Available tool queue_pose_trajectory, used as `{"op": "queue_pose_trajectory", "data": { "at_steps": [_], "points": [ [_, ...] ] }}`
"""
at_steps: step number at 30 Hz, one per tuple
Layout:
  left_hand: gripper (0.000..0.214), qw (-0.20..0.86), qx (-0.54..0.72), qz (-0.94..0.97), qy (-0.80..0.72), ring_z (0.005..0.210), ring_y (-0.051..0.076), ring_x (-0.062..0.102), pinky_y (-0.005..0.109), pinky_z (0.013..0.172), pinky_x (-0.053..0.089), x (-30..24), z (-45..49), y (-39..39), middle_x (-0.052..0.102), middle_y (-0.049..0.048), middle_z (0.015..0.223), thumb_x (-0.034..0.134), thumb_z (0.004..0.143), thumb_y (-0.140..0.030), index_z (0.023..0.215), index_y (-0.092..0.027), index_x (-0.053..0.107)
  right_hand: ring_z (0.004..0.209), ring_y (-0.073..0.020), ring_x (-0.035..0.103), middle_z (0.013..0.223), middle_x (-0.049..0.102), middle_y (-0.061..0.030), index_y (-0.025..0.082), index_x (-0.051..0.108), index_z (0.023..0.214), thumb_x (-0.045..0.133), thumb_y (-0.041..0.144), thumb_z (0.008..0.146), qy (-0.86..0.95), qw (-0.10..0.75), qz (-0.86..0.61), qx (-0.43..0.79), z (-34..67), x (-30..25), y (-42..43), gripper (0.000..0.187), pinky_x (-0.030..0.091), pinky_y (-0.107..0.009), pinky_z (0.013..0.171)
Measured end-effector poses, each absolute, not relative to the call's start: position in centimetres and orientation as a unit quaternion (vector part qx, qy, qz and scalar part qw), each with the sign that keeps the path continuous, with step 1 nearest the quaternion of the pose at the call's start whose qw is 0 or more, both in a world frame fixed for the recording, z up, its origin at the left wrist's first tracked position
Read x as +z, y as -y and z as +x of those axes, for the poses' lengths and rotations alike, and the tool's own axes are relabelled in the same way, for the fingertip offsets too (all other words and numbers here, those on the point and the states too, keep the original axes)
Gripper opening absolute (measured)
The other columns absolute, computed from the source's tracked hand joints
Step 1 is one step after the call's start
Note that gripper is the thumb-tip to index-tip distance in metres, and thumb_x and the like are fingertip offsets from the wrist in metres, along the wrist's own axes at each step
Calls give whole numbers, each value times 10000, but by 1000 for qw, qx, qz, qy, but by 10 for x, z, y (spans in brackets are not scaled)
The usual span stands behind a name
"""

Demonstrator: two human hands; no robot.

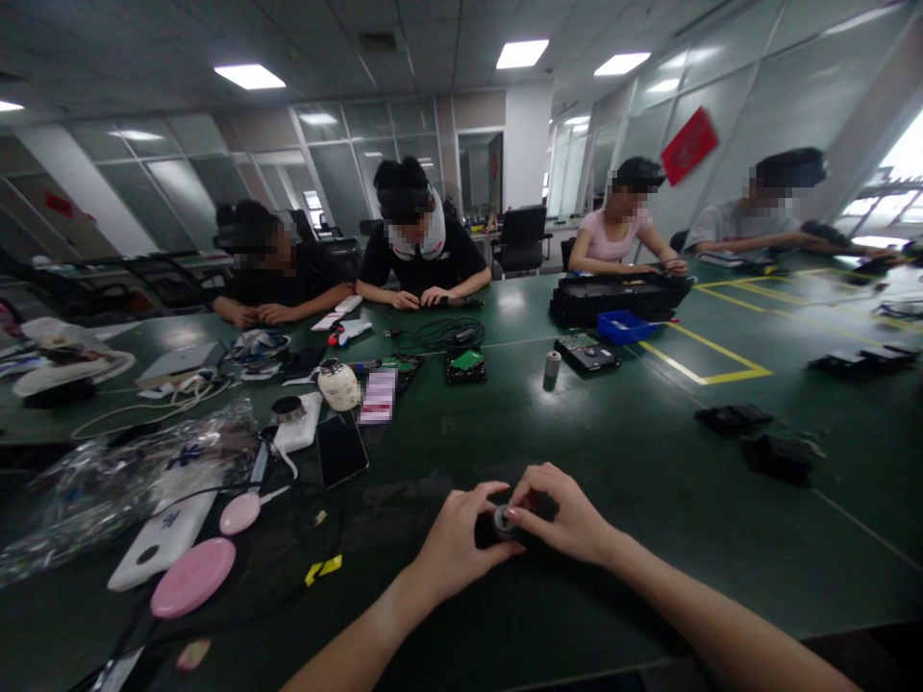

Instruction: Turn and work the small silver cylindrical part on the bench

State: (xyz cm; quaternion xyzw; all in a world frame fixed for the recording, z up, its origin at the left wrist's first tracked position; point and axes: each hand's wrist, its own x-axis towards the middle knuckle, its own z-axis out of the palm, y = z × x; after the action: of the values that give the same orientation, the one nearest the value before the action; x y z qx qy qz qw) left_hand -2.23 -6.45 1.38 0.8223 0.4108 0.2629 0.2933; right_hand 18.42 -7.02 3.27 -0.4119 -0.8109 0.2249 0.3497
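A small grey round piece (504,522) with a darker centre sits between my two hands, low over the green tabletop. Around its left side curve the thumb and fingers of my left hand (461,541), gripping it. My right hand (561,512) has its fingers bent, and the thumb presses at the top of the piece. What the right fingertips pinch, if anything, is hidden. Farther up the table a small grey cylinder (552,365) stands upright, beside a hard drive (587,353).
The green table (649,500) carries a phone (342,450), a pink oval case (193,577), a white power bank (162,538) and plastic bags (130,471) at left. Black parts (779,457) lie right. Across, several people sit near a blue tray (626,327) and a black unit (620,296).
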Motion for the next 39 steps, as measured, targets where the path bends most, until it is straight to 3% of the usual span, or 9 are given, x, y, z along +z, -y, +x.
{"op": "queue_pose_trajectory", "data": {
  "at_steps": [4,8,13,16,21,24,28,35,39],
  "points": [
    [646,297,263,823,-407,1003,237,595,359,903,452,14,-23,65,670,17,1104,794,698,-392,1266,-284,507,672,-137,542,728,607,3,249,697,1032,621,389,879,830,322,-398,220,182,32,71,222,366,-286,692],
    [660,302,260,819,-414,1021,249,589,373,915,448,15,-24,65,678,19,1081,795,695,-401,1277,-287,505,649,-133,529,695,592,2,265,737,941,613,390,889,827,326,-401,223,181,30,71,184,369,-278,671],
    [679,300,253,818,-420,1005,254,588,375,913,437,19,-23,66,693,12,1022,797,685,-439,1280,-287,507,706,-163,544,734,617,-20,258,731,993,571,404,914,789,354,-473,169,198,27,55,231,391,-307,721],
    [678,303,244,818,-423,1002,251,588,368,916,422,22,-23,67,701,1,990,790,693,-446,1286,-293,500,770,-184,560,780,619,-28,287,744,987,624,397,877,790,299,-517,139,216,18,39,196,399,-322,755],
    [685,304,239,817,-428,1012,254,586,357,900,420,22,-24,67,697,6,1009,791,688,-460,1284,-294,496,755,-181,571,770,612,-21,306,738,1023,673,404,826,795,212,-537,184,231,6,26,229,414,-281,682],
    [686,302,242,820,-423,1011,252,585,357,899,420,21,-24,67,695,7,1009,789,691,-457,1287,-291,494,723,-170,568,768,617,-14,309,716,1080,709,400,792,792,216,-538,192,232,6,26,302,413,-267,663],
    [678,305,236,819,-425,1021,267,580,373,903,421,22,-25,68,693,13,1008,780,701,-460,1291,-287,494,730,-172,564,754,619,-15,297,759,953,685,387,815,793,221,-535,188,230,5,26,180,416,-275,676],
    [679,299,245,822,-419,1022,268,577,386,903,431,19,-24,67,692,6,1008,782,703,-446,1295,-299,485,763,-173,556,790,597,-27,238,738,958,614,381,884,779,340,-470,238,213,14,38,203,443,-294,709],
    [662,288,250,826,-414,1035,268,580,383,908,445,17,-25,67,673,30,1090,787,695,-447,1274,-280,513,809,-176,552,808,578,-23,256,745,931,619,402,885,789,360,-422,266,196,21,53,199,427,-317,773]
  ]
}}
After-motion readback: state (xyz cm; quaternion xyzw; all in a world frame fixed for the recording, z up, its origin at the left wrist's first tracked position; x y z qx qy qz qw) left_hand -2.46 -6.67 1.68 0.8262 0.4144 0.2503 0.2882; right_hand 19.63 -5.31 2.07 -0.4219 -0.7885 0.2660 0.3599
